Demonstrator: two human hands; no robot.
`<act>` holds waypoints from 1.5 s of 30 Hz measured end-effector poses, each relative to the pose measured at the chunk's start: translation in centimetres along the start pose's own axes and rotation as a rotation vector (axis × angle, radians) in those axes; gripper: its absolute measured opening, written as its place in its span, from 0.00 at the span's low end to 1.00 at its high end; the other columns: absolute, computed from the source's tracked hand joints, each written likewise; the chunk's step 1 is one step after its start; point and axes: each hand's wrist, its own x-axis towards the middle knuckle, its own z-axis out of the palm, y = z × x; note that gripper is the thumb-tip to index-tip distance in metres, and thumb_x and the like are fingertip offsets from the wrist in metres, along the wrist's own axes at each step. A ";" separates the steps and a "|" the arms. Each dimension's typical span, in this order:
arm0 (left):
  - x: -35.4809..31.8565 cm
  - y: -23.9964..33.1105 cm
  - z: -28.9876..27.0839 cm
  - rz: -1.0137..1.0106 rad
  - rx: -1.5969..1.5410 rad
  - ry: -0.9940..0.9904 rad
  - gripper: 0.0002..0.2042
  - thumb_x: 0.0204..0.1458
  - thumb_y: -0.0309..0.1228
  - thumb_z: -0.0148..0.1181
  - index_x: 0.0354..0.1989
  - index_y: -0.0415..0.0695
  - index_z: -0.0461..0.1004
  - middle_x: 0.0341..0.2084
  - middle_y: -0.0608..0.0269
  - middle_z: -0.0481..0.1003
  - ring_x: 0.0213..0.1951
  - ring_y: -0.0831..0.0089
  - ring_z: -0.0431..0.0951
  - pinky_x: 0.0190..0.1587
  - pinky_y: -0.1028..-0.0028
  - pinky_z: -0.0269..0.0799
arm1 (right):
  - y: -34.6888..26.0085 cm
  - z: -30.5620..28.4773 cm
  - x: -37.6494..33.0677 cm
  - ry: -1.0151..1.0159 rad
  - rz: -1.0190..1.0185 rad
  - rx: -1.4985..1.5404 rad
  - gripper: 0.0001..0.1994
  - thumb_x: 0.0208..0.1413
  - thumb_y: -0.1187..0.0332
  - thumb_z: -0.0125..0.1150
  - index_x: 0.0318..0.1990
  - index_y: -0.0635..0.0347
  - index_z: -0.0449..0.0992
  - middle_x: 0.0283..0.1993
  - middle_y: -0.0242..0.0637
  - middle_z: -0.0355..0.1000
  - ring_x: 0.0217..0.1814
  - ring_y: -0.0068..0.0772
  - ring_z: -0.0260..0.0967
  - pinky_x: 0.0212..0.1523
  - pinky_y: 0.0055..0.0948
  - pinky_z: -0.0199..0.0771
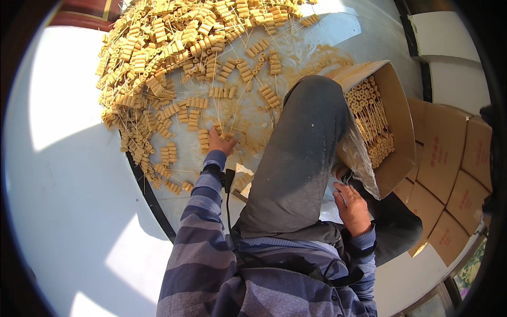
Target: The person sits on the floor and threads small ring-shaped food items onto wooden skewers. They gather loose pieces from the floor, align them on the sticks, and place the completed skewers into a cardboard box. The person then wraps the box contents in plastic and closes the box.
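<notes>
Skewers, thin sticks threaded with short tan tubular pieces, lie in a dense heap across the upper part of a pale round table and thin out toward its near edge, with crumbs scattered between them. The left hand reaches onto the table at the near fringe of the heap; its fingers are curled down over one skewer, though whether they grip it or merely touch it cannot be told. The left sleeve is striped blue and grey. A raised knee in grey cloth stands between the hands. To its right an open carton, lined with a clear bag, holds more skewers packed side by side. The right hand rests below the carton, fingers bent at the bag's lower edge. Flat cartons are stacked further right.
</notes>
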 end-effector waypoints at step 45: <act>2.8 1.7 -9.4 -0.025 0.381 0.306 0.45 0.43 0.50 0.75 0.67 0.44 0.60 0.60 0.47 0.66 0.60 0.48 0.69 0.61 0.51 0.65 | -6.5 -7.1 2.5 0.124 -0.297 -0.380 0.18 0.45 0.79 0.60 0.47 0.63 0.72 0.26 0.47 0.72 0.31 0.52 0.73 0.37 0.43 0.73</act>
